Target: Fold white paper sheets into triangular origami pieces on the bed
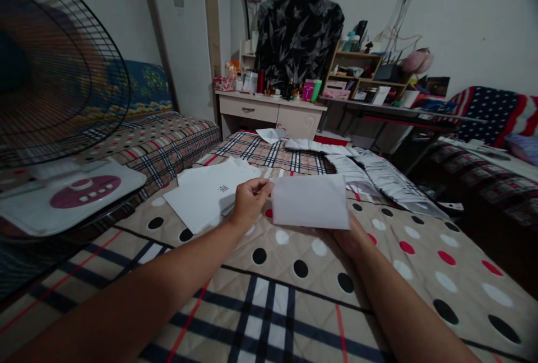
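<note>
A blank white rectangular piece of paper (310, 201), perhaps folded or an envelope, is held up above the bed. My left hand (251, 199) pinches its upper left edge between thumb and fingers. At the lower right corner, my right hand (355, 237) grips it from behind and below, its fingers largely hidden by the paper. Beside my left hand lies a loose pile of white sheets (202, 192), the top one bearing a small dark mark. Beyond my right hand, long overlapping rows of white papers (386, 175) are fanned out on the bedspread.
The bed wears a dotted and checked bedspread (260, 290). A fan (54, 71) on a white base stands close at the left. One more white paper (271, 135) lies at the far edge, before a cluttered white dresser (252, 106). A loaded desk (378, 106) stands back right.
</note>
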Demonstrator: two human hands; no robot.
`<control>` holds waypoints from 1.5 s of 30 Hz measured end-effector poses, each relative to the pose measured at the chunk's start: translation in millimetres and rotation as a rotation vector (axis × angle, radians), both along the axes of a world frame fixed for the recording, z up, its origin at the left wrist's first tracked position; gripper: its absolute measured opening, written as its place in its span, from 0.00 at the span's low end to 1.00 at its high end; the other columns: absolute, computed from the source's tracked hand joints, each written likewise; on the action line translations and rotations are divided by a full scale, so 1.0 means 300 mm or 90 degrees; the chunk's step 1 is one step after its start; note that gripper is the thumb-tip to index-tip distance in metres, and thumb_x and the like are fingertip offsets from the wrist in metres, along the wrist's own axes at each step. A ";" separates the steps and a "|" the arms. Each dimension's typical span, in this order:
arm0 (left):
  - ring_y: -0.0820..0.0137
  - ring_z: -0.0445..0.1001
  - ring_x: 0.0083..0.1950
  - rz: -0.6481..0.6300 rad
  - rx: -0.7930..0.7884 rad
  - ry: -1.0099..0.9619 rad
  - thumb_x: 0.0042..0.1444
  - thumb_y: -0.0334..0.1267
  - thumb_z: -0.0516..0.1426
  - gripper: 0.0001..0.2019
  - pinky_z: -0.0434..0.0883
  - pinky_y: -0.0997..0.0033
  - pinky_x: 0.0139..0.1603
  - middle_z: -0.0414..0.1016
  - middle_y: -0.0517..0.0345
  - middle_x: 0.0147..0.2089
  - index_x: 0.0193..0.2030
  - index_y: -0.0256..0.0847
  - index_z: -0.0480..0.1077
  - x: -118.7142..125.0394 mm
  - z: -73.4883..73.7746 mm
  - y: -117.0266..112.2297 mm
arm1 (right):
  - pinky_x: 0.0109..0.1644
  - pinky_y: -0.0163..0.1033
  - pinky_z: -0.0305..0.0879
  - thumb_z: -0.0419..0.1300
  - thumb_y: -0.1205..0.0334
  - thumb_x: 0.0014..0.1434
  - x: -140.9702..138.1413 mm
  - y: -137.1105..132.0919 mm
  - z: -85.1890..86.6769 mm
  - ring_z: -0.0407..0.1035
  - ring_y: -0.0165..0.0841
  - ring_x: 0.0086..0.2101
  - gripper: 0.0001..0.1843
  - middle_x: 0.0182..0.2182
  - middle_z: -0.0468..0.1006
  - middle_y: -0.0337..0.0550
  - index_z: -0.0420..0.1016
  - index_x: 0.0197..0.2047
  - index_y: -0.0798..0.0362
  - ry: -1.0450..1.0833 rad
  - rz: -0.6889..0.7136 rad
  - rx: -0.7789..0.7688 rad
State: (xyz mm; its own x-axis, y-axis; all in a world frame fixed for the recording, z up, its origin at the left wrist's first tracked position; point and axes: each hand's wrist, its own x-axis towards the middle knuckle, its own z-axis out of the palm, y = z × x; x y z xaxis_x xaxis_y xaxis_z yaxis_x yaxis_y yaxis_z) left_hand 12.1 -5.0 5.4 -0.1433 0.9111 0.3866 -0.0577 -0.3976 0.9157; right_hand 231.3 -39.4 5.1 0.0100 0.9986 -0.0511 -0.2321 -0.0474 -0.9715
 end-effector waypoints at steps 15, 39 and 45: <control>0.77 0.67 0.23 -0.049 -0.079 -0.035 0.47 0.42 0.64 0.16 0.62 0.81 0.17 0.73 0.60 0.28 0.40 0.34 0.73 0.001 0.001 0.000 | 0.30 0.36 0.64 0.75 0.55 0.36 0.013 0.019 -0.019 0.69 0.31 0.26 0.15 0.26 0.81 0.39 0.81 0.28 0.52 0.028 -0.188 0.059; 0.73 0.74 0.37 -0.128 -0.079 -0.069 0.39 0.37 0.69 0.20 0.70 0.75 0.38 0.76 0.58 0.36 0.40 0.37 0.72 -0.003 -0.016 0.010 | 0.32 0.36 0.63 0.72 0.53 0.41 0.011 0.023 -0.031 0.68 0.32 0.28 0.13 0.28 0.80 0.38 0.83 0.31 0.50 0.005 -0.201 0.093; 0.74 0.73 0.31 -0.150 -0.152 -0.149 0.34 0.39 0.71 0.22 0.70 0.75 0.33 0.77 0.60 0.33 0.37 0.37 0.70 0.002 -0.005 0.003 | 0.32 0.37 0.63 0.72 0.52 0.41 0.009 0.024 -0.030 0.69 0.32 0.28 0.14 0.28 0.80 0.37 0.82 0.31 0.49 -0.010 -0.212 0.115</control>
State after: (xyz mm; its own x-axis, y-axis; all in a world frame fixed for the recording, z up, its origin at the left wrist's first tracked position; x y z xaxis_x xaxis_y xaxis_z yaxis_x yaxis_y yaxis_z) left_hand 12.6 -4.1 4.0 0.0218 0.9896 0.1425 -0.3394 -0.1267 0.9321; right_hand 234.1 -32.3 -3.8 0.3352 0.9333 0.1285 -0.1904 0.2007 -0.9610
